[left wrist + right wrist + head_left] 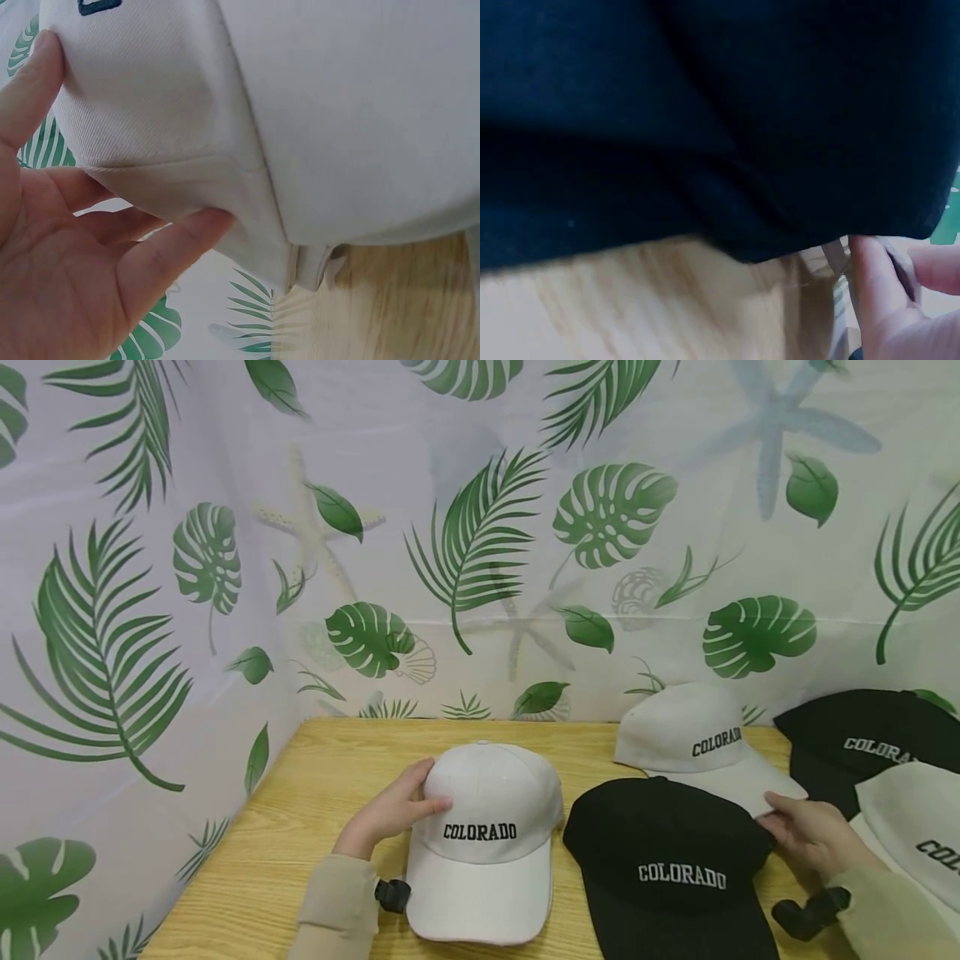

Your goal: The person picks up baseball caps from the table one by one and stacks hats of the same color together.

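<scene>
My left hand (397, 806) holds a white baseball cap (487, 793) lettered COLORADO by its left side, thumb on the front panel. In the left wrist view, some fingers of the left hand (82, 255) pass out of sight behind the cap's fabric (150, 112). My right hand (821, 835) pinches the brim tip of a second white cap (686, 727), which is tilted at the back right. A black COLORADO cap (667, 835) lies between the hands, and its dark cloth (705, 90) fills most of the right wrist view.
Another black cap (877, 735) and a partly cut-off white cap (918, 835) lie at the far right. The wood-grain table (262, 860) extends to the left. A leaf-printed cloth (450, 635) hangs behind it and along the left side.
</scene>
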`<state>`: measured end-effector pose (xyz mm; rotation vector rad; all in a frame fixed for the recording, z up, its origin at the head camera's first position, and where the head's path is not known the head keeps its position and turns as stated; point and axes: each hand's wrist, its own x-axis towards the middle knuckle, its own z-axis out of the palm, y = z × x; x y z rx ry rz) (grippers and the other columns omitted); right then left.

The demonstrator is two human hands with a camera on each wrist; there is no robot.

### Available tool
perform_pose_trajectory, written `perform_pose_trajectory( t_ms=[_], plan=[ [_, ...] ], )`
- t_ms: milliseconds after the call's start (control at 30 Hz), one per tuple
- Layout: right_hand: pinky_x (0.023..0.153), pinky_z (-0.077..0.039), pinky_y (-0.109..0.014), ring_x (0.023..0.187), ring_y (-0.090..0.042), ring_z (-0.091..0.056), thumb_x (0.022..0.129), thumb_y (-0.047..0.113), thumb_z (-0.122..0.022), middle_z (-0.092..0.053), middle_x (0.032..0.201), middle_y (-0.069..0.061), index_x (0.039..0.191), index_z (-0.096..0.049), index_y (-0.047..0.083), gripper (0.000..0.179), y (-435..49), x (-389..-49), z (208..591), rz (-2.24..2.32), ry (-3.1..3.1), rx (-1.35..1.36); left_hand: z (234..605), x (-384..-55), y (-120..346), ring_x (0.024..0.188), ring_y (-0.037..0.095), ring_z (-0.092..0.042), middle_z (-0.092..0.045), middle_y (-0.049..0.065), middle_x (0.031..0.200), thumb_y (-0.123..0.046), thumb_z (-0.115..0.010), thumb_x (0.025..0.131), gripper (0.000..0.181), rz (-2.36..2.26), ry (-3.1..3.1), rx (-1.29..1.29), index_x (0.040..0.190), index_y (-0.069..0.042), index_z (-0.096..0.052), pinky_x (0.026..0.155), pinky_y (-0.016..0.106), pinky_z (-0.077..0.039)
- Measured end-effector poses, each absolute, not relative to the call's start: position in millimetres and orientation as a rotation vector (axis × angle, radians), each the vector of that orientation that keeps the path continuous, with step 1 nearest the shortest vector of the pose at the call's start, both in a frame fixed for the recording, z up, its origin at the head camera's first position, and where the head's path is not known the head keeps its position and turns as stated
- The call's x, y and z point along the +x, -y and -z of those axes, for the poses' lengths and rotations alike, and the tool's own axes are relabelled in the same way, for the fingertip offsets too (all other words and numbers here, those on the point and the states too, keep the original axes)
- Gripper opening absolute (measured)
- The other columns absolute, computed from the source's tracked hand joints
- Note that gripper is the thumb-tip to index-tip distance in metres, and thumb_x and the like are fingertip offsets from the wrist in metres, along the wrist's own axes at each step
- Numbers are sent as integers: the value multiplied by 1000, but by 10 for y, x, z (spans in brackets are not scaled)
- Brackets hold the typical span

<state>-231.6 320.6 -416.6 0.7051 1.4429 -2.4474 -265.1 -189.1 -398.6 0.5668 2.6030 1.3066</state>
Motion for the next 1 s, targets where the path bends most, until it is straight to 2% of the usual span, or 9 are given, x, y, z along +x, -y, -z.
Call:
perform_pose_trajectory(
  t_ms=[100, 267, 433, 633, 833, 900, 1000],
  plan=[
    [67, -49, -24, 66, -13, -61, 90, 4, -42, -60, 68, -6, 73, -51, 5, 20, -3238, -2301, 4169, 2470, -1497, 659, 3991, -2651, 1884, 128, 34, -17, -21, 22, 140, -33, -62, 82, 79, -1310, -2600, 557, 138, 4, -19, 100, 48, -19],
    [69, -49, -24, 68, -12, -61, 91, 9, -45, -59, 70, -3, 90, -43, 4, 5, -3273, -2291, 4156, 2456, -1620, 662, 4003, -2651, 1877, 129, 34, -16, -20, 21, 141, -33, -62, 82, 79, -1318, -2590, 542, 138, 3, -19, 100, 48, -18],
    [70, -48, -23, 69, -9, -59, 90, 13, -49, -56, 74, 1, 97, -36, 5, 17, -3295, -2279, 4138, 2436, -1753, 619, 4017, -2657, 1884, 129, 34, -15, -19, 21, 141, -33, -61, 83, 79, -1318, -2590, 533, 139, 3, -18, 100, 48, -17],
    [76, -46, -22, 76, -8, -59, 84, 13, -59, -58, 78, 2, 108, -33, 17, 35, -3346, -2222, 4154, 2715, -1491, 459, 4012, -2655, 1885, 129, 34, -14, -19, 21, 141, -32, -61, 83, 79, -1314, -2590, 526, 138, 3, -18, 100, 48, -18],
    [74, -47, -21, 76, -9, -59, 84, 10, -58, -56, 82, 1, 111, -33, 17, 38, -3362, -2180, 4149, 2864, -1474, 376, 4006, -2651, 1882, 129, 33, -14, -19, 21, 141, -32, -62, 83, 79, -1315, -2590, 529, 138, 3, -18, 100, 48, -17],
    [76, -46, -21, 77, -9, -59, 85, 8, -57, -54, 86, 1, 122, -27, 20, 49, -3362, -2178, 4138, 2918, -1414, 343, 4007, -2652, 1881, 129, 34, -14, -19, 21, 141, -32, -62, 83, 79, -1320, -2588, 529, 139, 3, -18, 100, 48, -18],
    [83, -42, -21, 80, -10, -60, 87, 6, -53, -51, 94, 3, 137, -7, 25, 71, -3351, -2179, 4107, 2978, -1322, 296, 4007, -2651, 1879, 129, 34, -15, -19, 21, 141, -32, -62, 83, 79, -1327, -2587, 526, 138, 3, -19, 100, 48, -18]
  ],
)
